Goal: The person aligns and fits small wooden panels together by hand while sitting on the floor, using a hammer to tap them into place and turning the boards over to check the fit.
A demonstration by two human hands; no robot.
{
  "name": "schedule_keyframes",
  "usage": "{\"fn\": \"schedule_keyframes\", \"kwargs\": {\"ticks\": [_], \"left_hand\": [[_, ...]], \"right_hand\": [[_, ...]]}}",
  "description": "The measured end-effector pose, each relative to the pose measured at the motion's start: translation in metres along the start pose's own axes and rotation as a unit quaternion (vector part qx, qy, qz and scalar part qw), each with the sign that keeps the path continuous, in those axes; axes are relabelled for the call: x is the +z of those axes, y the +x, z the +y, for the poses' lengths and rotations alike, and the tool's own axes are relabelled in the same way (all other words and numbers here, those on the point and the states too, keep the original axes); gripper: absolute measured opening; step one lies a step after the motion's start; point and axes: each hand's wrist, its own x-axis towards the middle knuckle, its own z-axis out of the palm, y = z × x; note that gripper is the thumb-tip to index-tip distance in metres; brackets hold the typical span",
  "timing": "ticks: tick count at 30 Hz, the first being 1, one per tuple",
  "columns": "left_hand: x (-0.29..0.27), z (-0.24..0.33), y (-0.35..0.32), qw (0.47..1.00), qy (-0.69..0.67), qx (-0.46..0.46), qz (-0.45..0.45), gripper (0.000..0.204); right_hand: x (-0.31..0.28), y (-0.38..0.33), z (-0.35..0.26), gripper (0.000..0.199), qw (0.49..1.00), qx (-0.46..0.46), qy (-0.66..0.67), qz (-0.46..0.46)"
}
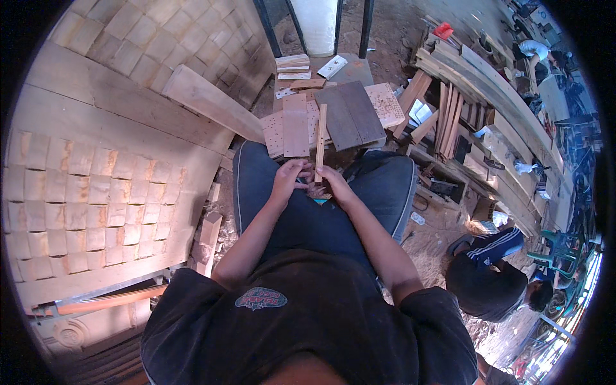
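Note:
I sit with both hands together over my lap. My left hand [289, 178] and my right hand [335, 184] both grip the near end of a narrow wooden strip [320, 138] that points away from me. Its far end lies over a stack of flat wooden pieces [296, 125] on a low grey work surface [354, 72]. A small teal object [320, 201] shows just under my right hand; what it is cannot be told.
A large carved wooden panel [96, 192] and a loose plank [208, 102] lie on my left. Stacked timber and curved boards [475, 96] fill the right. Another person [494, 276] crouches at the lower right; a further person [536, 51] works at the far top right.

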Motion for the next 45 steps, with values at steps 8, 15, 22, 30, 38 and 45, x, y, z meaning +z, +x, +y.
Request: {"fn": "schedule_keyframes", "kwargs": {"ticks": [8,15,22,30,38,45], "left_hand": [[-0.002,0.001,-0.001,1.000,0.005,-0.004,-0.001,0.037],[0.000,-0.001,-0.003,0.999,0.034,0.002,0.013,0.036],[-0.002,-0.008,0.002,0.999,0.037,-0.030,-0.005,0.033],[-0.002,-0.015,0.009,0.998,0.057,-0.028,0.008,0.035],[-0.002,-0.018,0.006,0.996,0.081,-0.046,-0.007,0.035],[-0.005,-0.021,0.008,0.996,0.079,-0.044,0.000,0.036]], "right_hand": [[-0.011,0.008,0.016,0.042,0.998,-0.024,-0.062,0.017],[-0.002,0.000,0.004,0.044,0.999,-0.012,-0.035,0.024],[0.001,0.000,0.002,0.050,0.994,-0.001,-0.047,0.094],[-0.005,0.002,0.005,0.043,0.989,-0.005,-0.115,0.087],[-0.007,0.004,0.010,0.041,0.994,0.023,-0.056,0.085],[-0.002,0.001,0.003,0.040,0.996,0.022,-0.004,0.084]]}}
